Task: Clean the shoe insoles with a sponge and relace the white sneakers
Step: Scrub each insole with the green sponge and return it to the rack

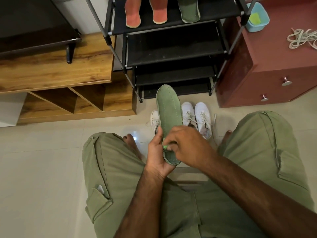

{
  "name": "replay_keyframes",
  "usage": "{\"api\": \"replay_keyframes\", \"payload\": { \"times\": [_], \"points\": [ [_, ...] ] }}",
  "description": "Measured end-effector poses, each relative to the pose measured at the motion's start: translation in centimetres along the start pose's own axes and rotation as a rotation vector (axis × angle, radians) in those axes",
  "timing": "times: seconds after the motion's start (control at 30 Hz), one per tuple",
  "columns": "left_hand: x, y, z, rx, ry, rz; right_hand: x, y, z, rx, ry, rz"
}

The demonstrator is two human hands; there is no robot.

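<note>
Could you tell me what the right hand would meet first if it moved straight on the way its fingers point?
Most likely the left hand, which grips the green insole right beside the right hand and its sponge.

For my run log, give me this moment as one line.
step: insole cleaning | left hand: holds green insole | right hand: presses sponge on its heel end | white sneakers: on floor

Home room: black shoe rack [173, 54], wooden TV unit [56, 69], maroon drawer cabinet [274, 69], tiled floor [39, 160].
</note>
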State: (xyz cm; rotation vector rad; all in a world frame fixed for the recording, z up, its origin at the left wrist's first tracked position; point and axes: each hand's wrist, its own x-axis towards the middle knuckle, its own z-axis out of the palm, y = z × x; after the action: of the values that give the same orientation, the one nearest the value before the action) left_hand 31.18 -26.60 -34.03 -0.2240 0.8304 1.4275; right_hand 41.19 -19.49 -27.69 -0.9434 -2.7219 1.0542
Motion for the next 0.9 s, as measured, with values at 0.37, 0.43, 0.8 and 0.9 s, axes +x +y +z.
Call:
{"api": "replay_keyframes", "payload": {
  "times": [0.37,0.43,0.8,0.9],
  "points": [
    [0.6,0.0,-0.5,-0.028,0.040,-0.002,-0.1,-1.4,-1.3,0.009,-0.173,0.134],
    [0.7,0.2,-0.4,-0.042,0.016,0.008,0.1,-1.3,-2.3,0.095,-0.240,0.176],
    [0.4,0.2,0.5,-0.037,0.014,-0.008,0.4,-0.9,-2.3,-0.107,-0.127,0.207],
    [0.2,0.1,0.9,-0.048,-0.009,0.033,0.8,-0.3,-2.5,-0.282,0.015,0.197]
  ]
}}
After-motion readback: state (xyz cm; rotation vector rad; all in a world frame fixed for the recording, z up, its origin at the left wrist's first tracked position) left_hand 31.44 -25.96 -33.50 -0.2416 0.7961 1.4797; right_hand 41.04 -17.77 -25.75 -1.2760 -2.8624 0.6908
